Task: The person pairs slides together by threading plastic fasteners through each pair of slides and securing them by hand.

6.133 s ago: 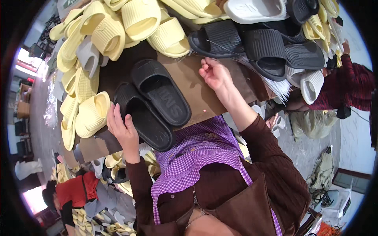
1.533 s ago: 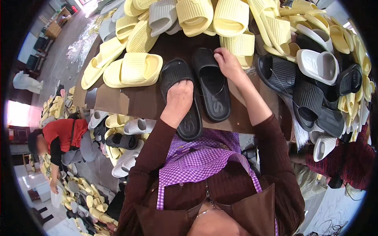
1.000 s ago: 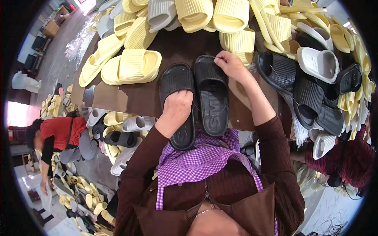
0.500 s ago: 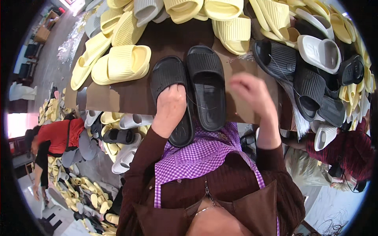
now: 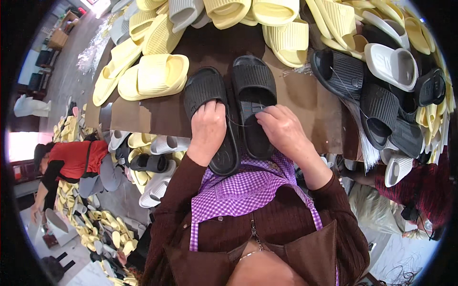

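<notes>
Two black slide slippers lie side by side at the table's near edge, toes pointing away from me. My left hand [image 5: 208, 127] is closed at the strap of the left black slipper [image 5: 204, 90], its fingertips tucked under the strap and hidden. Over the right black slipper [image 5: 255, 80], my right hand [image 5: 285, 127] is closed in a pinch beside the strap opening. A thin clear plastic thread [image 5: 242, 125] loops across the gap between the slippers, from the left strap up to my right fingertips.
Yellow slippers [image 5: 155, 78] and grey ones ring the brown table [image 5: 315, 112]. Black and white slippers [image 5: 391, 66] pile up at the right, above a hanging bundle of clear threads [image 5: 365, 138]. A person in red [image 5: 78, 159] bends at the left; another person's sleeve [image 5: 405, 186] shows at the right.
My right hand has come down and left from beside the right slipper onto it, and its fingers have closed at the thread. My left hand stays at the left slipper's strap.
</notes>
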### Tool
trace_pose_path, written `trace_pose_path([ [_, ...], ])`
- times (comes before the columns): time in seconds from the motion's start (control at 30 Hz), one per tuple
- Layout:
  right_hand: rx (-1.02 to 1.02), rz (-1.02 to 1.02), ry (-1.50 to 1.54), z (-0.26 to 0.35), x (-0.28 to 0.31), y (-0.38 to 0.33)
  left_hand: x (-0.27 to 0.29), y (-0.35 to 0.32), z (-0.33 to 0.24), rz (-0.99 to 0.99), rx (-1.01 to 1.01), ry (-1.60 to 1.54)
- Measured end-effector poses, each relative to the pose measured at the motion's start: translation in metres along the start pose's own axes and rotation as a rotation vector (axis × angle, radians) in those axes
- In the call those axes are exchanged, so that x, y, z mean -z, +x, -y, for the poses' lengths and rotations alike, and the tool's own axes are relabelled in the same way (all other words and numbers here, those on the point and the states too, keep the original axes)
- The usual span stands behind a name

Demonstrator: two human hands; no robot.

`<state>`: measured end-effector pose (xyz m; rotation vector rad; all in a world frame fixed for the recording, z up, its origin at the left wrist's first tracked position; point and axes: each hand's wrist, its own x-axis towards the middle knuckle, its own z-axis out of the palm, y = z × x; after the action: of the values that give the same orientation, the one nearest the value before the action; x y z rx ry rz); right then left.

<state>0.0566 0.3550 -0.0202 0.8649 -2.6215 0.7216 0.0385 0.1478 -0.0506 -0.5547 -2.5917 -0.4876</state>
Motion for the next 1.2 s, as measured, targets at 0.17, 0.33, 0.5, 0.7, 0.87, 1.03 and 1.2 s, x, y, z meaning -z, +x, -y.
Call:
trace_pose_path([
  [0.17,-0.015,0.007,-0.131,-0.007,-0.012,0.014,0.000,0.001,0.000,0.031,0.055,-0.104],
  [0.33,-0.093,0.069,-0.158,-0.003,-0.015,0.025,-0.003,-0.003,0.003,-0.020,0.108,-0.273],
  [0.5,-0.115,0.119,-0.137,0.002,-0.019,0.028,0.004,-0.011,0.000,0.024,0.113,-0.296],
  [0.7,-0.126,0.174,-0.222,0.006,-0.023,0.035,0.020,-0.017,-0.005,0.095,0.180,-0.532],
  [0.87,-0.139,0.226,-0.250,0.006,-0.021,0.036,0.013,-0.011,-0.003,0.022,0.121,-0.455],
  [1.03,-0.126,0.216,-0.196,0.008,-0.008,0.033,0.012,0.004,0.005,0.163,0.142,-0.411],
  [1.2,-0.169,0.187,-0.071,0.012,0.018,0.029,0.000,0.004,0.009,0.198,0.101,-0.284],
])
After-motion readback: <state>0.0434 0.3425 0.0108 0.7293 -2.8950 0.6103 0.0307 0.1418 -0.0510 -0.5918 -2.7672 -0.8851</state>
